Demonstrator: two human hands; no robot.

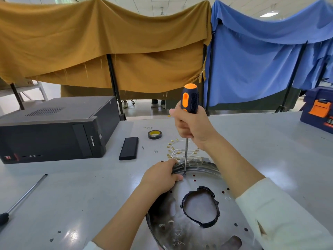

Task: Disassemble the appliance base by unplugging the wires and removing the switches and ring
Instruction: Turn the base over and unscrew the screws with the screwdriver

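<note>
The appliance base (182,221) is a shiny round metal plate lying in front of me, with a central hole edged in black tape (200,206). My left hand (160,177) grips the metal ring (200,167) along the base's far rim. My right hand (191,125) grips an orange and black screwdriver (189,98) held upright, its tip down on a screw at the far rim beside my left fingers. Unplugged white wires with brass terminals (177,150) lie on the table just behind the base.
A black computer tower (54,130) lies at the left, with a black power bank (128,148) and a tape roll (154,134) beside it. A long screwdriver (25,195) lies near left. Small screws (155,151) sit mid-table. A blue toolbox (319,110) stands far right.
</note>
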